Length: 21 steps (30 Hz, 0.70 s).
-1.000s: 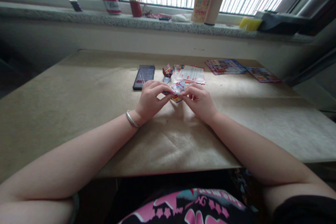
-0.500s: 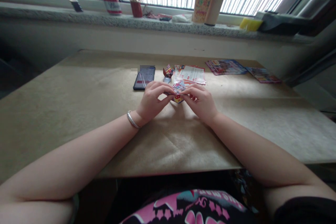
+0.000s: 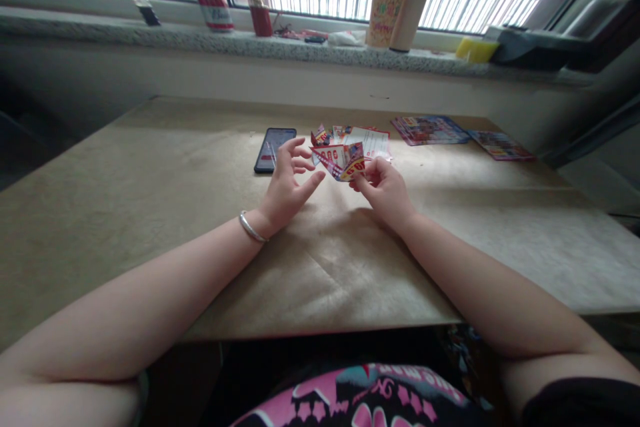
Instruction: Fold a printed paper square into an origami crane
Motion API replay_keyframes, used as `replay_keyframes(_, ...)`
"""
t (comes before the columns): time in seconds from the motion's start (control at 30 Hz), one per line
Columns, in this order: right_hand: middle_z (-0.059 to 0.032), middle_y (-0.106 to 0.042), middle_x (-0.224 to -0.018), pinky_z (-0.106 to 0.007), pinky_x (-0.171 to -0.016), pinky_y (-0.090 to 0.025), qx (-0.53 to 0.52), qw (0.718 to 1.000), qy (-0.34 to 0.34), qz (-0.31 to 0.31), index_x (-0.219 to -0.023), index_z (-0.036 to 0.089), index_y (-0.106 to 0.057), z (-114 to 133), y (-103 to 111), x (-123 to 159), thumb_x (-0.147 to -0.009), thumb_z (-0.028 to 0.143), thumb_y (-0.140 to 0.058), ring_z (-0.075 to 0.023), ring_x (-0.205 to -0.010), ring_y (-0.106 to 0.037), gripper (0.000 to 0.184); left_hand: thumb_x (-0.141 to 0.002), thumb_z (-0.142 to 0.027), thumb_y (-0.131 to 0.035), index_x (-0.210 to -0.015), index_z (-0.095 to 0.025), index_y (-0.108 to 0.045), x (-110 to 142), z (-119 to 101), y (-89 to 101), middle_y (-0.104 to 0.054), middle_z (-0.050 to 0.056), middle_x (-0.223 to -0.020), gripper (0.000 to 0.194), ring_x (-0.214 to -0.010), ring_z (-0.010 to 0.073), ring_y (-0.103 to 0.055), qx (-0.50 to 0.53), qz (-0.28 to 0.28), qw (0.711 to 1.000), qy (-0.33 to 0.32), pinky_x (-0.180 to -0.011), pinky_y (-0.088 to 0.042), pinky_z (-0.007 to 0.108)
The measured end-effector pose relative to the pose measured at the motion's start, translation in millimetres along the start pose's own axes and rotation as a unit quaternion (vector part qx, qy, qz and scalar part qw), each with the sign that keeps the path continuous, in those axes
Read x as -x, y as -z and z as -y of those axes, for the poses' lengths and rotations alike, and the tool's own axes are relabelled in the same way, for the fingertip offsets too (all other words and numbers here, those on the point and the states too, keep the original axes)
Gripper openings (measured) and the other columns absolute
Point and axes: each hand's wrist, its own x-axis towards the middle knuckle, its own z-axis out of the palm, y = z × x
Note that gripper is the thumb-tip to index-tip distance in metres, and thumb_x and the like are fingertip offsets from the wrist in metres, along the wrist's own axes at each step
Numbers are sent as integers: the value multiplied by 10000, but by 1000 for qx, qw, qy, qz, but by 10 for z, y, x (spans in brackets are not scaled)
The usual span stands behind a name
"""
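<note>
My right hand (image 3: 381, 190) pinches a folded piece of colourful printed paper (image 3: 341, 160) and holds it a little above the brown table (image 3: 150, 167). Beside the paper on its left, my left hand (image 3: 286, 181) has its fingers spread apart and holds nothing. A silver bangle (image 3: 249, 227) is on my left wrist. Both forearms rest on the table.
A dark phone (image 3: 274, 149) lies flat just beyond my left hand. Printed leaflets (image 3: 367, 140) and a small folded paper piece (image 3: 320, 136) lie behind the held paper. More leaflets (image 3: 430, 128) lie at the right. Cans and a cup (image 3: 383, 11) stand on the windowsill.
My left hand has let go of the folded paper and opened its fingers. My right hand has lifted the paper and turned it up, so its printed face shows.
</note>
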Motion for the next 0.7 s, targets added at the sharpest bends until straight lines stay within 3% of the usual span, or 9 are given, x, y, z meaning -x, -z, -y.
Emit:
replay_keyframes(0.1, -6, -690, -760, -301, -636, -562, -10, 999, -15, 46, -779, 224, -470, -26, -10, -3, -768, 508, -672, -157, -673, -689, 349, -844, -391, -654, -1281, -246, -357, 4, 1, -24, -587, 48, -1023, 548, -834, 126, -637, 69, 46, 996, 31, -714, -556, 255)
replay_keyframes(0.3, -4, -675, -780, -283, -636, -534, 27, 995, -7, 94, -783, 210, -513, 29, -24, 27, -786, 392, -661, -147, -699, -668, 235, -810, -385, -695, -1265, -237, -360, 25, -51, -47, -643, 75, -1052, 584, -926, 174, -666, 132, 86, 987, 33, -774, -571, 297)
replay_keyframes(0.47, -20, -692, -846, -261, -631, -513, 91, 989, 39, 114, -849, 197, -611, 93, -22, 42, -792, 297, -630, -144, -745, -642, 117, -880, -374, -603, -1080, -184, -534, 24, -109, -27, -650, 85, -1054, 284, -899, 171, -672, 91, 162, 982, 20, -800, -572, 321)
replay_keyframes(0.7, -10, -697, -825, -257, -628, -520, 122, 984, 71, 112, -857, 205, -623, 103, -30, 66, -791, 256, -632, -137, -714, -636, 84, -855, -397, -623, -1041, -180, -602, 25, -180, -7, -652, 66, -1013, 287, -925, 170, -655, 29, 160, 986, -23, -815, -568, 309)
